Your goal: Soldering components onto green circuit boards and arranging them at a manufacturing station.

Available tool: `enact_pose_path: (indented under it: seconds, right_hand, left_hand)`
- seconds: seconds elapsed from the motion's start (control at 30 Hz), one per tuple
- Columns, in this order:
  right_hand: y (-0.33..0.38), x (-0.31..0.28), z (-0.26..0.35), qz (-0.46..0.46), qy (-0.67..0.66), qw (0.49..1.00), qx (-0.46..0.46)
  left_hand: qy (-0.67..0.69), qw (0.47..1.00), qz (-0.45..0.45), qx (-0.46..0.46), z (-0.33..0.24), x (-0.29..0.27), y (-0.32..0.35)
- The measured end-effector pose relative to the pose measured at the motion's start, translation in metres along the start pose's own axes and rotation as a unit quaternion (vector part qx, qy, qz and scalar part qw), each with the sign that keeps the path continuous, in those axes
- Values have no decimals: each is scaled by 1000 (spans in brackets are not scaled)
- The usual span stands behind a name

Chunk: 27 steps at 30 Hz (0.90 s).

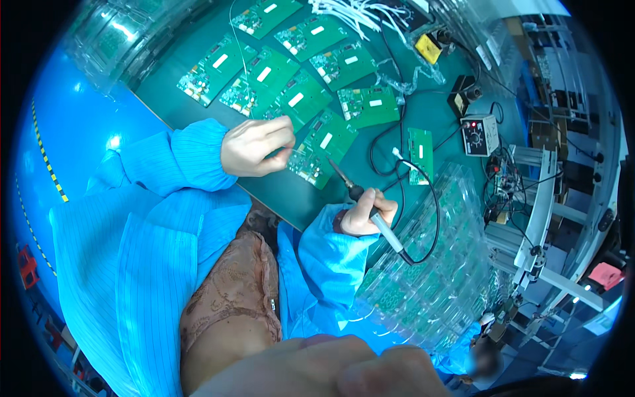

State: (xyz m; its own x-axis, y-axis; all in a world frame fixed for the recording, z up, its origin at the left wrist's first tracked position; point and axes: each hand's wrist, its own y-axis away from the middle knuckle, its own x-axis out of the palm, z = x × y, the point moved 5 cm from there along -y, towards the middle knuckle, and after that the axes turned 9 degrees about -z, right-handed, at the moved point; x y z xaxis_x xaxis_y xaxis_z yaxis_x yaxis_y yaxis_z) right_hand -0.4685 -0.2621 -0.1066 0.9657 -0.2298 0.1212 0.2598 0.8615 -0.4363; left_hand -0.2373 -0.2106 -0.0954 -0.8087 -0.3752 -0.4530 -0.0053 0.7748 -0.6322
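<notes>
My right hand is closed around a soldering iron, its tip pointing up and left. That tip is over or beside the nearest green circuit board; I cannot tell whether they touch. Just left of this board, my left hand is closed in a pinch. A thin solder wire runs down from the top of the view to the left hand, and its end at the fingertips is too fine to make out. Several similar boards lie farther back on the green table mat.
A station box with a dial, an iron stand and a yellow sponge stand at right. Black cable loops across the mat. A narrow board lies near clear trays. White cable ties are at the back.
</notes>
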Motion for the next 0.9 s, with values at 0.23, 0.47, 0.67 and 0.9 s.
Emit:
enact_pose_path:
  seconds: [0.23,0.47,0.67,0.9]
  right_hand:
    - [-2,-5,-5,-78,-54,995,-12]
    - [-19,-7,-9,-78,-78,994,3]
    - [-5,4,-28,-46,-136,987,66]
    - [-26,-3,-18,15,-178,981,71]
  left_hand:
    - [-250,945,-174,117,-13,-122,-79]
    - [-325,936,-132,0,91,-120,-59]
    - [-354,922,-103,-114,127,-136,8]
    - [-280,946,-120,-106,87,-119,1]
